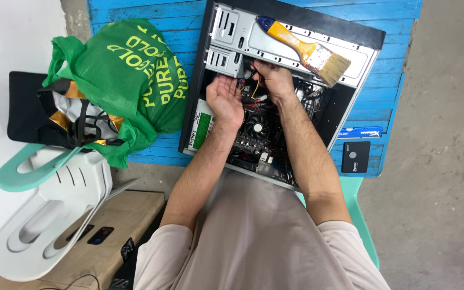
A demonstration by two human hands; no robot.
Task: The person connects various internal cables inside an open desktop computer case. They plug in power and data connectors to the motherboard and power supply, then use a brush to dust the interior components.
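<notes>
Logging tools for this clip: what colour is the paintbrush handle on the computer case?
Orange-yellow with a blue tip, on the paintbrush; head view.

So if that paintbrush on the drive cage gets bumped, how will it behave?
The paintbrush looks light with a stiff wooden handle, so it would probably slide on the smooth metal drive cage. Its flat shape makes rolling unlikely; the bristles should flex.
</notes>
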